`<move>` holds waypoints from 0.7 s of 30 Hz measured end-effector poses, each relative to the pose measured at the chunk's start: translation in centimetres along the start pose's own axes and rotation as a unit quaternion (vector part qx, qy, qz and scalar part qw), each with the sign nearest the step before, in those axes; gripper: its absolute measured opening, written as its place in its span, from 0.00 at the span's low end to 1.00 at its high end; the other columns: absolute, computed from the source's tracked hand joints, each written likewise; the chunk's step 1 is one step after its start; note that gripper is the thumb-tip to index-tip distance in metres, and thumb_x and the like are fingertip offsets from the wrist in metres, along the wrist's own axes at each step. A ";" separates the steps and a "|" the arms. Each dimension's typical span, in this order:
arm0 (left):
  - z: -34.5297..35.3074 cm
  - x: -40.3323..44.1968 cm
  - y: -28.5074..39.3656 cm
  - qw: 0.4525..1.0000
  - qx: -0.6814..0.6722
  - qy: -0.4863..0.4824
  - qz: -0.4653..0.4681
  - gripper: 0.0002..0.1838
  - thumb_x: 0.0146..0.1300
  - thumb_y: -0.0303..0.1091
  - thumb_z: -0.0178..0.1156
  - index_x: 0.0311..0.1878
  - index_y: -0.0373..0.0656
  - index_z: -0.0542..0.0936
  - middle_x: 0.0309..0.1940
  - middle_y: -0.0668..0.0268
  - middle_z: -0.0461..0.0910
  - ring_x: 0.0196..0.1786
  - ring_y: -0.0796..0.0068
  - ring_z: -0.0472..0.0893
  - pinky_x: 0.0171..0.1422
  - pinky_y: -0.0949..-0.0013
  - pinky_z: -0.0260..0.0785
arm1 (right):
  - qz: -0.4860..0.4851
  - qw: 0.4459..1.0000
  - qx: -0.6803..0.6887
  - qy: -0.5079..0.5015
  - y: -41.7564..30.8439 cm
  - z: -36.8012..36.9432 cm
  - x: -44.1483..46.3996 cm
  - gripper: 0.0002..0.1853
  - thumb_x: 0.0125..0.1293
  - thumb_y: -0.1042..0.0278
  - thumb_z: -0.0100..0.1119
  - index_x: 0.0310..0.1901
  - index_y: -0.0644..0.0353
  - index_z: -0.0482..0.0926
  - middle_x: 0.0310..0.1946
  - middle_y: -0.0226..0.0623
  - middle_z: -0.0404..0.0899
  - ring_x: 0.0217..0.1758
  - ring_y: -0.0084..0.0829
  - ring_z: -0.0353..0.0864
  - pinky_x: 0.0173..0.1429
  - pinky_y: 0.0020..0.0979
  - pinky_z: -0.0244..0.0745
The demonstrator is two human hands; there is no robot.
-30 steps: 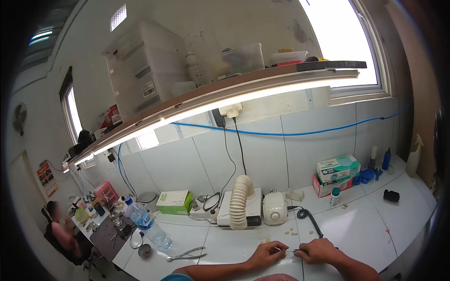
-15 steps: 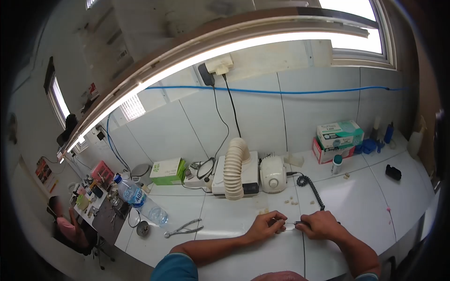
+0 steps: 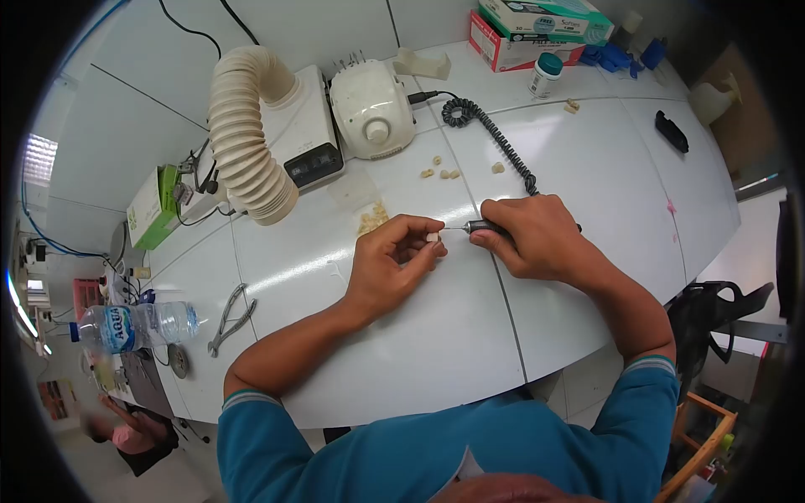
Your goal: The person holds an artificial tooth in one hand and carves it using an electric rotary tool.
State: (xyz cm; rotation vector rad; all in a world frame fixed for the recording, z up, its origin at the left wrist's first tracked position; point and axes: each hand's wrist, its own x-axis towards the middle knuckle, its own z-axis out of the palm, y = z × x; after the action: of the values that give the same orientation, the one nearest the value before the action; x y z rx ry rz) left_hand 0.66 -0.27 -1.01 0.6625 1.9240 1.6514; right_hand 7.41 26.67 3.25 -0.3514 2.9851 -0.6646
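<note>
Between its thumb and fingers, my left hand [image 3: 392,261] pinches a small pale piece [image 3: 433,238]. My right hand [image 3: 537,237] is wrapped round a dark rotary handpiece [image 3: 485,225], whose thin metal bit points left at the piece. Whether bit and piece touch is too small to tell. A coiled black cord [image 3: 495,138] runs from near the right hand to a white control unit [image 3: 372,109]. Small tooth-like pieces [image 3: 371,220] lie in a heap just beyond my left hand, and several more lie scattered near the unit.
A ribbed hose [image 3: 243,134] arches from a white box at the back left. Metal pliers [image 3: 231,320] and a water bottle [image 3: 134,327] lie at the left. Stacked glove and mask boxes [image 3: 537,33] and a small jar [image 3: 545,75] stand at the back right. A person [image 3: 134,432] sits far left.
The view has tilted down and come closer to the table, so more of the torso and both arms show. Both hands keep their grips and stay facing each other.
</note>
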 end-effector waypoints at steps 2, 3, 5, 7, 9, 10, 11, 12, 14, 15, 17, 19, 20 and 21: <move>-0.1 0.0 0.1 1.000 0.001 -0.005 -0.003 0.14 0.81 0.20 0.66 0.65 0.30 0.83 0.55 0.59 0.89 0.58 0.66 0.95 0.54 0.71 0.88 | -0.012 1.000 -0.003 0.003 -0.3 0.2 -0.1 0.23 0.84 0.42 0.64 0.42 0.58 0.84 0.30 0.43 0.89 0.31 0.51 0.89 0.36 0.51 0.78; -0.1 0.0 0.2 1.000 0.004 -0.006 -0.004 0.14 0.81 0.19 0.65 0.65 0.30 0.83 0.55 0.58 0.89 0.58 0.66 0.95 0.54 0.71 0.88 | -0.017 1.000 -0.003 0.003 -0.5 0.2 -0.2 0.23 0.83 0.43 0.65 0.42 0.58 0.84 0.30 0.42 0.89 0.31 0.51 0.89 0.36 0.50 0.78; -0.1 -0.1 0.5 1.000 0.011 -0.010 -0.006 0.13 0.80 0.18 0.65 0.63 0.29 0.83 0.56 0.57 0.90 0.59 0.65 0.95 0.54 0.70 0.88 | -0.023 1.000 -0.005 -0.001 -0.7 0.3 -0.2 0.23 0.83 0.43 0.66 0.42 0.58 0.83 0.31 0.42 0.89 0.30 0.51 0.89 0.34 0.49 0.78; -0.1 -0.1 0.6 1.000 0.021 -0.014 -0.008 0.12 0.79 0.17 0.65 0.63 0.29 0.83 0.57 0.55 0.90 0.60 0.65 0.95 0.57 0.70 0.89 | -0.025 1.000 -0.010 -0.009 -0.9 0.4 -0.2 0.23 0.82 0.43 0.66 0.42 0.59 0.82 0.31 0.41 0.88 0.30 0.51 0.89 0.33 0.49 0.78; -0.2 0.0 0.6 0.999 0.031 -0.016 0.000 0.12 0.79 0.17 0.65 0.62 0.28 0.83 0.57 0.54 0.90 0.60 0.65 0.95 0.59 0.69 0.90 | -0.026 0.999 -0.014 -0.013 -0.9 0.4 -0.1 0.23 0.82 0.43 0.66 0.42 0.58 0.82 0.30 0.41 0.87 0.29 0.49 0.89 0.32 0.48 0.78; -0.2 -0.1 0.6 0.999 0.036 -0.016 0.009 0.13 0.78 0.17 0.66 0.62 0.29 0.83 0.56 0.54 0.90 0.59 0.65 0.95 0.60 0.69 0.90 | -0.026 0.999 -0.016 -0.016 -0.9 0.5 -0.1 0.23 0.82 0.43 0.66 0.42 0.58 0.82 0.30 0.40 0.87 0.28 0.49 0.88 0.32 0.48 0.78; -0.1 -0.1 0.6 0.999 0.040 -0.015 0.018 0.13 0.78 0.16 0.66 0.62 0.29 0.83 0.56 0.54 0.91 0.59 0.65 0.95 0.62 0.68 0.90 | -0.028 0.999 -0.016 -0.017 -0.9 0.5 -0.1 0.23 0.82 0.43 0.67 0.42 0.58 0.82 0.30 0.40 0.87 0.28 0.48 0.88 0.31 0.48 0.78; -0.2 -0.1 0.7 0.999 0.040 -0.017 0.016 0.12 0.78 0.16 0.67 0.61 0.29 0.83 0.55 0.54 0.91 0.59 0.65 0.95 0.63 0.68 0.90 | -0.030 0.999 -0.018 -0.017 -0.9 0.6 -0.1 0.23 0.82 0.43 0.67 0.42 0.58 0.82 0.29 0.40 0.87 0.27 0.48 0.88 0.31 0.47 0.78; -0.2 -0.1 0.8 0.999 0.041 -0.020 0.013 0.12 0.78 0.17 0.68 0.60 0.29 0.83 0.54 0.54 0.91 0.58 0.66 0.95 0.65 0.67 0.90 | -0.033 0.999 -0.019 -0.016 -0.9 0.7 -0.1 0.22 0.82 0.44 0.67 0.41 0.58 0.82 0.29 0.40 0.86 0.27 0.47 0.88 0.30 0.46 0.78; -0.1 -0.2 0.6 0.999 0.032 -0.009 0.020 0.11 0.77 0.18 0.71 0.59 0.30 0.84 0.52 0.56 0.92 0.55 0.69 0.94 0.61 0.69 0.90 | -0.034 0.999 -0.020 -0.015 -0.9 0.7 -0.1 0.22 0.82 0.44 0.67 0.41 0.58 0.81 0.28 0.39 0.86 0.26 0.46 0.88 0.30 0.46 0.78; 0.2 -0.2 0.0 0.999 0.017 0.015 0.034 0.11 0.75 0.21 0.75 0.56 0.33 0.86 0.48 0.59 0.93 0.48 0.76 0.93 0.54 0.71 0.88 | -0.037 0.999 -0.021 -0.008 -0.9 0.7 -0.1 0.22 0.81 0.45 0.68 0.41 0.58 0.81 0.28 0.39 0.85 0.26 0.46 0.87 0.29 0.45 0.77; -0.1 -0.1 0.5 0.999 0.032 -0.006 0.018 0.10 0.76 0.18 0.72 0.57 0.31 0.83 0.51 0.55 0.92 0.55 0.69 0.94 0.62 0.68 0.90 | -0.041 0.999 -0.019 0.004 -0.8 0.8 -0.2 0.21 0.81 0.45 0.69 0.41 0.58 0.81 0.28 0.38 0.85 0.25 0.46 0.87 0.29 0.45 0.77; -0.2 -0.1 0.7 0.999 0.040 -0.016 0.011 0.10 0.77 0.17 0.70 0.57 0.30 0.82 0.52 0.54 0.92 0.58 0.66 0.95 0.65 0.67 0.91 | -0.041 0.999 -0.018 0.005 -0.8 0.8 -0.2 0.21 0.80 0.45 0.69 0.41 0.58 0.81 0.28 0.38 0.85 0.25 0.46 0.87 0.29 0.45 0.77; -0.2 -0.1 0.7 0.999 0.039 -0.015 0.012 0.10 0.77 0.17 0.70 0.57 0.30 0.82 0.52 0.53 0.92 0.58 0.66 0.95 0.66 0.67 0.91 | -0.042 0.999 -0.018 0.007 -0.7 0.7 -0.2 0.21 0.80 0.46 0.69 0.41 0.58 0.81 0.27 0.38 0.85 0.25 0.46 0.86 0.29 0.45 0.77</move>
State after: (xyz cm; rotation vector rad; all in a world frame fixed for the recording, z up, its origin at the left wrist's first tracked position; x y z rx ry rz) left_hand 0.65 -0.38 -0.32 0.7392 1.9756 1.5789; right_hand 7.83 25.78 2.90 -0.4779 3.0132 -0.6248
